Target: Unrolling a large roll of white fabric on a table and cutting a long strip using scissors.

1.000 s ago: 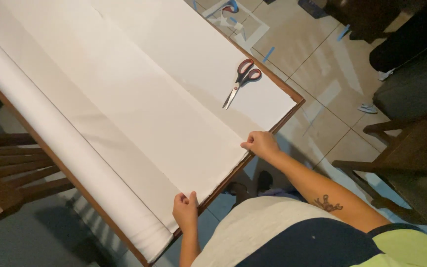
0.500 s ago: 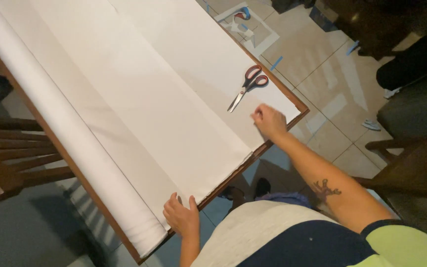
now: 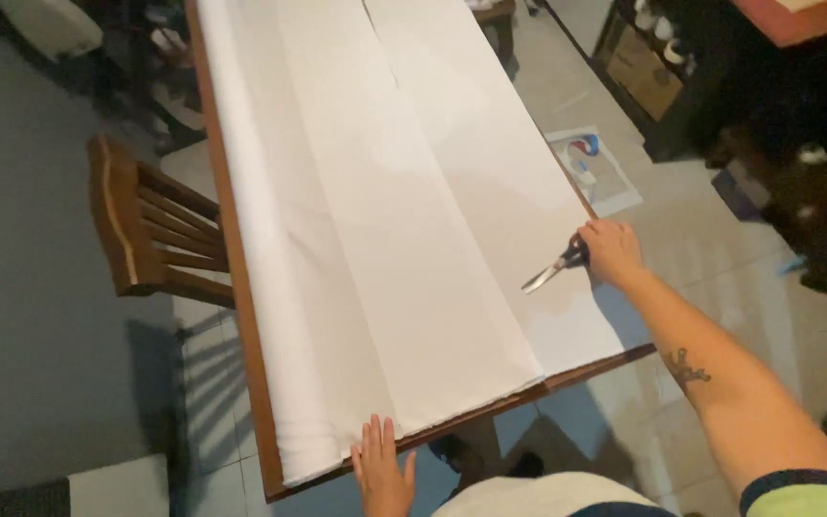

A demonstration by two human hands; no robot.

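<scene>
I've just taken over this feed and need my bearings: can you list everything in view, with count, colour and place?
Fabric: one, white, spread in long folded layers along the table.
Table: one, brown wood, edge showing beside the fabric.
Scissors: one pair, metal blades, on the fabric near the right edge.
Chair: one, brown wood, left of the table.
Paper sheet: one, pale with a coloured picture, on the tiled floor at right.
Left hand: flat on the fabric's near edge.
Right hand: on the scissors' handles.
</scene>
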